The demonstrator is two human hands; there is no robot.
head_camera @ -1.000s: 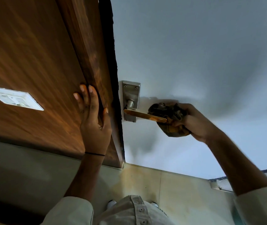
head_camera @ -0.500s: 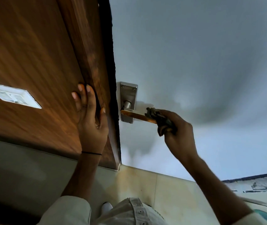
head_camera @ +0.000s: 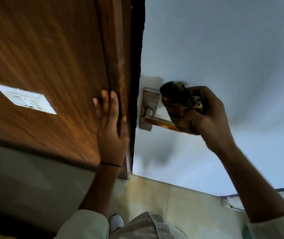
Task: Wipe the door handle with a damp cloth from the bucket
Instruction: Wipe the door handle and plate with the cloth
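A steel lever door handle (head_camera: 156,121) on a metal backplate (head_camera: 150,100) is fixed to the pale door (head_camera: 224,49). My right hand (head_camera: 212,118) grips a dark bunched cloth (head_camera: 179,104). The cloth covers the lever's outer end and touches the backplate's upper right edge. My left hand (head_camera: 111,125) lies flat on the brown wooden frame (head_camera: 117,49), its fingers spread and its thumb around the frame's edge, holding nothing. No bucket is in view.
A white switch plate (head_camera: 25,99) sits on the wood panel (head_camera: 42,57) to the left. Beige floor tiles (head_camera: 181,204) lie below. My white shoe (head_camera: 116,220) and light shirt (head_camera: 151,226) show at the bottom edge.
My right hand has moved the cloth from the lever's end up toward the top of the backplate, still covering the lever tip. My left hand stays on the frame.
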